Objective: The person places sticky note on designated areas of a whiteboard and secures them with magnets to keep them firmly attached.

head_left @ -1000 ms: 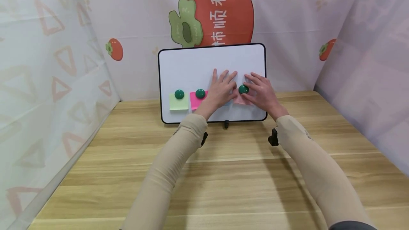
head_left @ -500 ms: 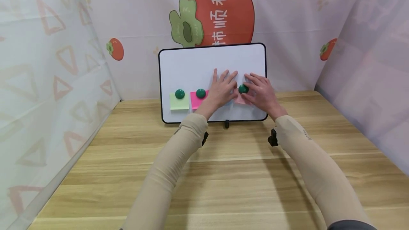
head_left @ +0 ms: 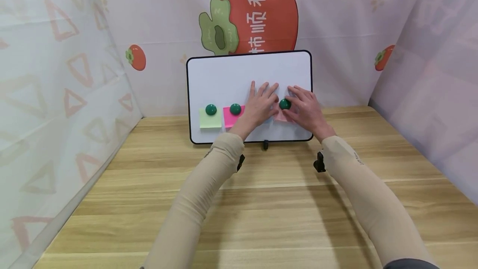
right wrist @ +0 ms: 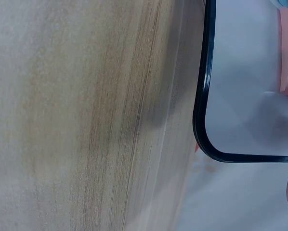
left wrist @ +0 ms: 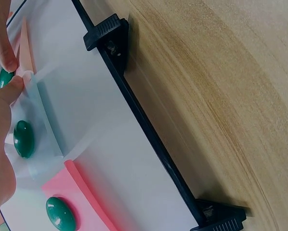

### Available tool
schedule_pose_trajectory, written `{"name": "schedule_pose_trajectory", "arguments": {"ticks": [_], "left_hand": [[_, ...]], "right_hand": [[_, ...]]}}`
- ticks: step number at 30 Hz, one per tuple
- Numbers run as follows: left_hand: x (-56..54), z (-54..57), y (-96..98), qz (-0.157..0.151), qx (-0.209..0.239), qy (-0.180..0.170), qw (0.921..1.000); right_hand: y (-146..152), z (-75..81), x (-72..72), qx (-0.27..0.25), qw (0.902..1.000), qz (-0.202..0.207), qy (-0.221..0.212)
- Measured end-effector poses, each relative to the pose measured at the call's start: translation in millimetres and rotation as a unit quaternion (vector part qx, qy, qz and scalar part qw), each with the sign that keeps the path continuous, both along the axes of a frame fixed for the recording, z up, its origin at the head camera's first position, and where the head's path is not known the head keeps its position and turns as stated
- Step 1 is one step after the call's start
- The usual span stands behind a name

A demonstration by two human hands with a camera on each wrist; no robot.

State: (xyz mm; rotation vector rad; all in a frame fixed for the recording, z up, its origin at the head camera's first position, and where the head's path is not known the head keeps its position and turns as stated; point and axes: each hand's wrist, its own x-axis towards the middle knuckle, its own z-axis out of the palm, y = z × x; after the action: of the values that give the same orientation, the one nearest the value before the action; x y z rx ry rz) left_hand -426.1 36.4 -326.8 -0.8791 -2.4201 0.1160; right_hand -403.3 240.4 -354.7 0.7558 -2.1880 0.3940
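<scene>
A white board with a black rim stands at the back of the table. My left hand lies against it, three fingers spread straight, thumb and index at the left edge of a light pink sticky note. Over that note, my right hand pinches a round green magnet between thumb and index. My left arm and hand partly cover a pale blue sticky note, whose green magnet shows in the left wrist view. In the right wrist view most of my right hand is out of frame.
Left on the board are a pale green note and a hot pink note, each under a green magnet. Black feet support the board's lower edge on the wooden table. Printed cloth hangs behind and along both sides.
Both hands keep nearly the same place at the light pink note and its magnet. The head view has shifted very slightly.
</scene>
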Motion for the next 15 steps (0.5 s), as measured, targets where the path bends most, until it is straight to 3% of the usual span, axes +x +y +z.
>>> {"name": "schedule_pose_trajectory", "arguments": {"ticks": [8, 15], "left_hand": [[-0.2, -4.4, -8.8, 0.009, 0.049, -0.041, 0.9979], [6.1, -8.4, -36.9, 0.024, 0.093, -0.066, 0.9932]], "right_hand": [[-4.8, 1.1, 6.2, 0.002, 0.9997, -0.024, 0.001], [-13.2, 2.5, 19.9, 0.004, 0.9992, -0.040, -0.002]]}}
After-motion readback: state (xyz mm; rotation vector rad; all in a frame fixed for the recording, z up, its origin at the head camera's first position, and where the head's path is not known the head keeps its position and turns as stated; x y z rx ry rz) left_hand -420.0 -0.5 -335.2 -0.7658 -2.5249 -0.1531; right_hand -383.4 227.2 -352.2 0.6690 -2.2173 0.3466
